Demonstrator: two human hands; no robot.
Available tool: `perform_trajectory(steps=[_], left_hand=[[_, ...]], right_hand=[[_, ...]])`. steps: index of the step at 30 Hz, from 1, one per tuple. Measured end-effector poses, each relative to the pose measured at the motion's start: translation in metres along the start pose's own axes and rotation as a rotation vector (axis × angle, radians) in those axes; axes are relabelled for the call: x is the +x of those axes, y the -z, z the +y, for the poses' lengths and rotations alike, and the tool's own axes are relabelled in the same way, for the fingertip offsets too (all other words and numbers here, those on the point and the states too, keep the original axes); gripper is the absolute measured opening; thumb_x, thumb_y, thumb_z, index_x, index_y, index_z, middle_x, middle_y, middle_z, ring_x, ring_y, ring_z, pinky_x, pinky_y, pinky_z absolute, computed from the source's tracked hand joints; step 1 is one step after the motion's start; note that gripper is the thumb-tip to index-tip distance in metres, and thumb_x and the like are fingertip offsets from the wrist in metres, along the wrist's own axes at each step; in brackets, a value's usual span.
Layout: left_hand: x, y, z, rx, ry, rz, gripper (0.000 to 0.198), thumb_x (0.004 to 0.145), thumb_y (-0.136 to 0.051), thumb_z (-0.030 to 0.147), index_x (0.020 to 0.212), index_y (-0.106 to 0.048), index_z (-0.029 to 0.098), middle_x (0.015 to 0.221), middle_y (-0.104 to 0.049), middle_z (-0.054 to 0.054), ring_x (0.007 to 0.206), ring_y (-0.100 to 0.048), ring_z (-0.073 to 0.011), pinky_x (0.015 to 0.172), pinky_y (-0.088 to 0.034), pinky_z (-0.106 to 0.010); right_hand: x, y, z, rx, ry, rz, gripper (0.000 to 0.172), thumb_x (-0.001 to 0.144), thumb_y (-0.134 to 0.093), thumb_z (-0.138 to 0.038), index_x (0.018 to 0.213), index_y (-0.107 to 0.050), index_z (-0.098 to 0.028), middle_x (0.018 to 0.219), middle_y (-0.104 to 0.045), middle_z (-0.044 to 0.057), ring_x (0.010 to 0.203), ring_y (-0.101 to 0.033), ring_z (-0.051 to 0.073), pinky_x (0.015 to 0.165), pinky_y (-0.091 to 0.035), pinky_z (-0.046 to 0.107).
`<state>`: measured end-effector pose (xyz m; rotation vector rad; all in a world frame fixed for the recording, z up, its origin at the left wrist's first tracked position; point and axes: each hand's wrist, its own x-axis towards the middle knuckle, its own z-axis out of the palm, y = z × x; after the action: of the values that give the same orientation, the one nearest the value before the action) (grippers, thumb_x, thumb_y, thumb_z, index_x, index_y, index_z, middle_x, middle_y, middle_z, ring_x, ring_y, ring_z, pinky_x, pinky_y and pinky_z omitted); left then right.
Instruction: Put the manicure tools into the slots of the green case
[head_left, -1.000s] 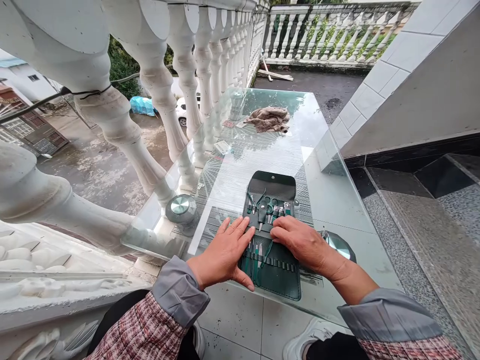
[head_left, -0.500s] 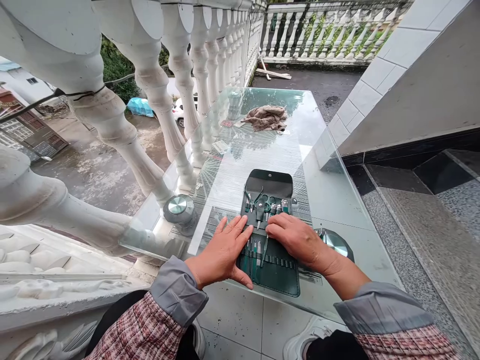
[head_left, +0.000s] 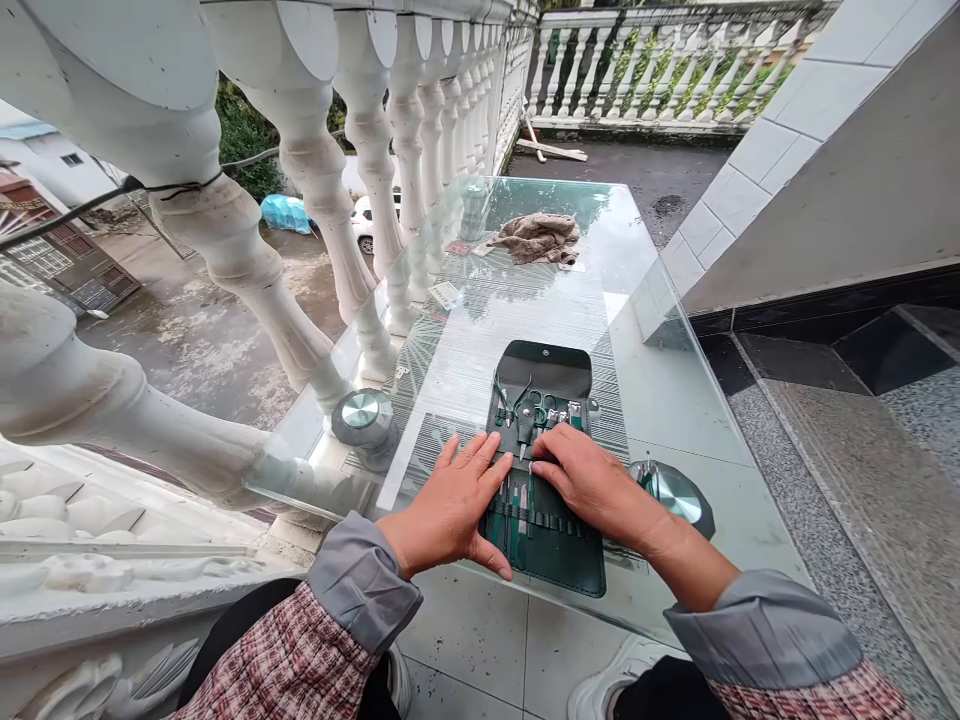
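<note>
An unfolded dark green manicure case (head_left: 574,570) lies on the glass table. My left hand (head_left: 454,505) rests across its left edge, fingers spread and thumb apart, holding nothing. With thumb and forefinger my right hand (head_left: 589,485) pinches the upper end of a slim manicure tool (head_left: 532,488), whose lower part sits in the row of elastic loops. To its left, several more slim tools (head_left: 517,520) stand in the loops. In the upper half are nippers (head_left: 511,405), scissors (head_left: 544,408) and nail clippers (head_left: 576,412). My right fingers partly cover the middle of the case.
The glass table (head_left: 675,400) has round metal-topped supports, one at left (head_left: 362,412) and one at right (head_left: 675,495), where small thin tools lie near it. A crumpled brown cloth (head_left: 536,238) lies farther back. White balusters (head_left: 300,230) line the left; stone steps (head_left: 817,430) are at right.
My right fingertips have shifted slightly downward to the slim tool's upper end, uncovering a bit more of the case above. My left hand stays in place. The whole view has shifted slightly.
</note>
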<state>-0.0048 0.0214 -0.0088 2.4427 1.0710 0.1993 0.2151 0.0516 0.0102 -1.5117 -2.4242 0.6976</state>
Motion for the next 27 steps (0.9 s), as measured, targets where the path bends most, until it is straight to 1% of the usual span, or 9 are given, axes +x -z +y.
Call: perform_trajectory(steps=[4, 7, 11, 12, 14, 16, 18, 22, 27], left_hand=[[-0.001, 0.001, 0.0, 0.003, 0.006, -0.009, 0.122, 0.058, -0.076, 0.076, 0.148, -0.033, 0.006, 0.153, -0.025, -0.033, 0.145, -0.021, -0.0477, 0.112, -0.016, -0.072], [-0.001, 0.002, 0.001, 0.005, 0.007, -0.017, 0.122, 0.058, -0.077, 0.075, 0.148, -0.033, 0.005, 0.154, -0.024, -0.033, 0.145, -0.021, -0.0474, 0.112, -0.016, -0.072], [-0.001, 0.002, 0.001, 0.017, 0.009, -0.025, 0.123, 0.057, -0.078, 0.075, 0.147, -0.033, 0.003, 0.153, -0.024, -0.034, 0.145, -0.021, -0.0477, 0.112, -0.016, -0.071], [-0.001, 0.002, 0.001, 0.017, 0.009, -0.024, 0.123, 0.057, -0.077, 0.075, 0.147, -0.034, 0.003, 0.153, -0.024, -0.034, 0.145, -0.02, -0.0478, 0.112, -0.016, -0.071], [-0.001, 0.001, 0.0, 0.012, 0.007, -0.019, 0.122, 0.058, -0.077, 0.075, 0.147, -0.034, 0.003, 0.153, -0.024, -0.034, 0.145, -0.02, -0.0477, 0.113, -0.016, -0.071], [-0.001, 0.0, 0.0, 0.004, 0.004, -0.012, 0.122, 0.058, -0.076, 0.076, 0.147, -0.034, 0.004, 0.154, -0.024, -0.034, 0.145, -0.02, -0.0472, 0.113, -0.015, -0.071], [-0.001, -0.001, 0.0, -0.004, 0.003, -0.006, 0.122, 0.058, -0.076, 0.076, 0.148, -0.033, 0.005, 0.153, -0.025, -0.034, 0.145, -0.02, -0.0469, 0.113, -0.014, -0.07], [-0.001, -0.001, 0.0, -0.004, 0.006, -0.006, 0.123, 0.056, -0.078, 0.075, 0.148, -0.033, 0.006, 0.153, -0.025, -0.034, 0.145, -0.02, -0.0469, 0.113, -0.015, -0.071], [0.0, 0.005, 0.003, 0.005, 0.023, -0.036, 0.122, 0.057, -0.079, 0.072, 0.148, -0.034, 0.005, 0.154, -0.023, -0.034, 0.145, -0.02, -0.0471, 0.113, -0.016, -0.071]], right_hand=[[0.003, 0.001, -0.006, -0.023, -0.085, -0.02, 0.011, 0.086, -0.064, -0.021, 0.085, -0.052, -0.021, 0.091, -0.058, 0.002, 0.087, -0.055, 0.02, 0.076, -0.041, 0.033], [0.007, 0.0, -0.007, -0.009, -0.133, -0.028, 0.013, 0.087, -0.062, -0.019, 0.079, -0.051, -0.021, 0.088, -0.057, 0.001, 0.085, -0.055, 0.019, 0.073, -0.041, 0.032], [0.011, -0.002, -0.002, 0.003, -0.16, 0.05, 0.008, 0.087, -0.056, -0.013, 0.084, -0.055, -0.02, 0.089, -0.057, 0.002, 0.086, -0.055, 0.019, 0.075, -0.041, 0.032], [0.011, -0.002, 0.0, 0.014, -0.143, 0.075, 0.009, 0.088, -0.053, -0.011, 0.087, -0.056, -0.02, 0.09, -0.057, 0.003, 0.087, -0.055, 0.019, 0.076, -0.042, 0.032], [0.01, -0.003, 0.005, 0.055, -0.056, 0.088, 0.015, 0.088, -0.049, -0.009, 0.091, -0.058, -0.02, 0.093, -0.058, 0.003, 0.088, -0.056, 0.018, 0.079, -0.043, 0.032], [0.008, -0.002, 0.008, 0.077, 0.062, 0.039, 0.019, 0.088, -0.048, -0.008, 0.095, -0.061, -0.021, 0.096, -0.057, 0.003, 0.091, -0.056, 0.018, 0.081, -0.043, 0.031], [0.007, 0.0, 0.008, 0.049, 0.141, -0.036, 0.022, 0.087, -0.049, -0.008, 0.096, -0.062, -0.023, 0.097, -0.056, 0.004, 0.092, -0.055, 0.018, 0.08, -0.044, 0.032], [0.01, 0.009, 0.004, -0.024, 0.185, -0.129, 0.021, 0.083, -0.049, -0.005, 0.086, -0.06, -0.022, 0.095, -0.056, 0.003, 0.089, -0.054, 0.019, 0.075, -0.044, 0.031], [0.014, 0.015, 0.006, -0.017, 0.205, -0.119, 0.018, 0.083, -0.047, -0.008, 0.079, -0.058, -0.021, 0.09, -0.055, 0.003, 0.084, -0.053, 0.018, 0.07, -0.043, 0.029]])
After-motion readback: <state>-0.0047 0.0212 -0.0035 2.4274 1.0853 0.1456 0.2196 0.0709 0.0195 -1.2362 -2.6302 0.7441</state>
